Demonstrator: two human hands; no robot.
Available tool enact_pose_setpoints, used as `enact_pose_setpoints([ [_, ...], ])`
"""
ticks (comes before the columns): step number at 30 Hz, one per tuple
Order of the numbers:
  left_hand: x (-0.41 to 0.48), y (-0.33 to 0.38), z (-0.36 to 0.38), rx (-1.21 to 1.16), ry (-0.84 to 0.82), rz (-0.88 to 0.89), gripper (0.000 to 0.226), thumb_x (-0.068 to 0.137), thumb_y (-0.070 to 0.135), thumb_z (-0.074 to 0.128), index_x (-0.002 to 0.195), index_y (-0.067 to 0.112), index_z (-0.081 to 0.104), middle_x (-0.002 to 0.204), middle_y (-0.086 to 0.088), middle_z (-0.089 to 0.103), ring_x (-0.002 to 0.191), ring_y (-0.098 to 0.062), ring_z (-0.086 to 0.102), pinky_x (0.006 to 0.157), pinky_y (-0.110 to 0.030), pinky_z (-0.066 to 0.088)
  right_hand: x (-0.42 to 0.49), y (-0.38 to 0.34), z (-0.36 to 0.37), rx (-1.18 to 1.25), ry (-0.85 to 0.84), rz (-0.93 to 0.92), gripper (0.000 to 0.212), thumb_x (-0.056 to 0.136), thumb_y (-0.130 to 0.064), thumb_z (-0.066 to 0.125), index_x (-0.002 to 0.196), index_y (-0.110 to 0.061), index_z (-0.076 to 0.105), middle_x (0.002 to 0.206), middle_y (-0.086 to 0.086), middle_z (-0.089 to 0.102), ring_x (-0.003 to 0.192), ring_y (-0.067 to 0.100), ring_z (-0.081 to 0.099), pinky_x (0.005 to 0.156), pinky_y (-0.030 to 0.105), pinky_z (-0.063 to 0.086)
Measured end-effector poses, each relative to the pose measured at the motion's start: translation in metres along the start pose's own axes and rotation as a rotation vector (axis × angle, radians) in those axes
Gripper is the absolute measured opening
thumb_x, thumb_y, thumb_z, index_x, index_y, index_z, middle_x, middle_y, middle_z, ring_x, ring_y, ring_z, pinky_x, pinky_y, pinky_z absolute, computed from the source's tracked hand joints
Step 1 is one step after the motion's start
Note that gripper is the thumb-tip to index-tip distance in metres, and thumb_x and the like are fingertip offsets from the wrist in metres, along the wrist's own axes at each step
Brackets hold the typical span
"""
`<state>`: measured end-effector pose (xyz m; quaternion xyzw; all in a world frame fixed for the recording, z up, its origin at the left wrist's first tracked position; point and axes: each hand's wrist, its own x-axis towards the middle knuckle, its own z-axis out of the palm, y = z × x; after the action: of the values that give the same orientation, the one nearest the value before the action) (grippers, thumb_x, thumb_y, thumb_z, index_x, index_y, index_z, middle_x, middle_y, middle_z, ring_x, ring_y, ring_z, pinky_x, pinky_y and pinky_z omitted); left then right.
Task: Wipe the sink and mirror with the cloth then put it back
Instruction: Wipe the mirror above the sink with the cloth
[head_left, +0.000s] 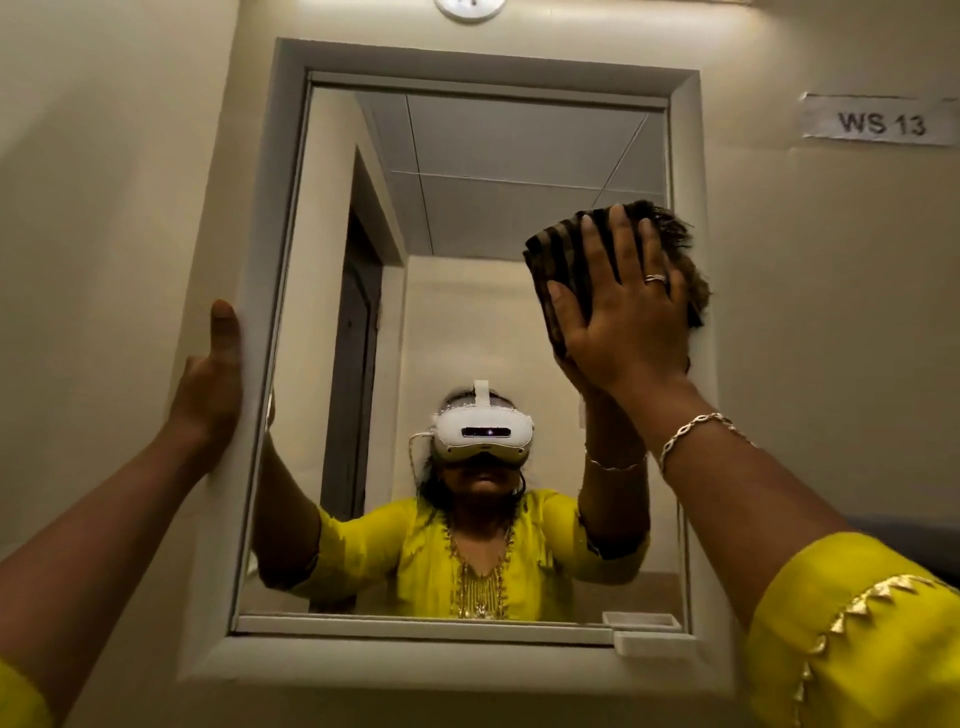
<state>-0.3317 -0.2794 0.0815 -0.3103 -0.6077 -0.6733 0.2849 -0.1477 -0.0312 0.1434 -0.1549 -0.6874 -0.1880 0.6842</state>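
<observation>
The right hand (623, 306) presses a dark striped cloth (571, 249) flat-palmed against the mirror (467, 312) near its right edge, fingers spread over the cloth rather than curled round it. The left hand (213, 384) is wrapped on the left edge of the white frame (249, 467), steadying it. The mirror wipe looks under way; the sink is out of view (so its state cannot be judged), and returning the cloth remains. A small white tray (652, 642) at the frame's lower right corner appears empty.
</observation>
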Motion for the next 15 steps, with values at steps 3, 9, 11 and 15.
enact_pose_setpoints([
  [3,-0.001,0.003,0.002,0.009,0.046,-0.007,0.072,0.087,0.067,0.012,0.063,0.009,0.048,0.063,-0.016,0.049,0.059,-0.028,0.050,0.070,-0.043,0.046,-0.002,0.010,-0.001,-0.022,0.036,0.062,0.066,0.088,-0.054,0.019,0.146,-0.023,0.021,0.155,0.008,0.018,0.142,0.030,0.015,0.111,0.044,0.015],
  [9,-0.004,0.007,0.004,0.019,0.065,-0.058,0.072,0.091,0.061,0.011,0.080,0.004,0.053,0.077,-0.018,0.053,0.074,-0.032,0.053,0.076,-0.040,0.045,-0.023,-0.004,0.004,-0.007,0.078,0.267,0.063,0.093,-0.049,0.023,0.148,-0.019,0.015,0.156,0.011,0.012,0.143,0.032,0.009,0.113,0.045,0.009],
  [11,-0.005,0.008,0.004,0.004,0.068,-0.055,0.068,0.092,0.058,0.010,0.072,0.007,0.050,0.068,-0.012,0.051,0.065,-0.028,0.050,0.064,-0.033,0.043,-0.032,-0.015,0.008,0.012,0.081,0.308,0.063,0.093,-0.048,0.023,0.148,-0.017,0.014,0.156,0.013,0.011,0.143,0.034,0.009,0.113,0.046,0.010],
  [15,-0.006,0.010,0.006,-0.025,0.075,-0.061,0.063,0.093,0.056,0.009,0.074,0.011,0.049,0.068,-0.009,0.049,0.062,-0.024,0.049,0.065,-0.033,0.042,-0.044,-0.038,0.014,0.033,0.099,0.334,0.065,0.093,-0.049,0.021,0.147,-0.013,0.017,0.154,0.016,0.015,0.142,0.035,0.013,0.111,0.048,0.014],
])
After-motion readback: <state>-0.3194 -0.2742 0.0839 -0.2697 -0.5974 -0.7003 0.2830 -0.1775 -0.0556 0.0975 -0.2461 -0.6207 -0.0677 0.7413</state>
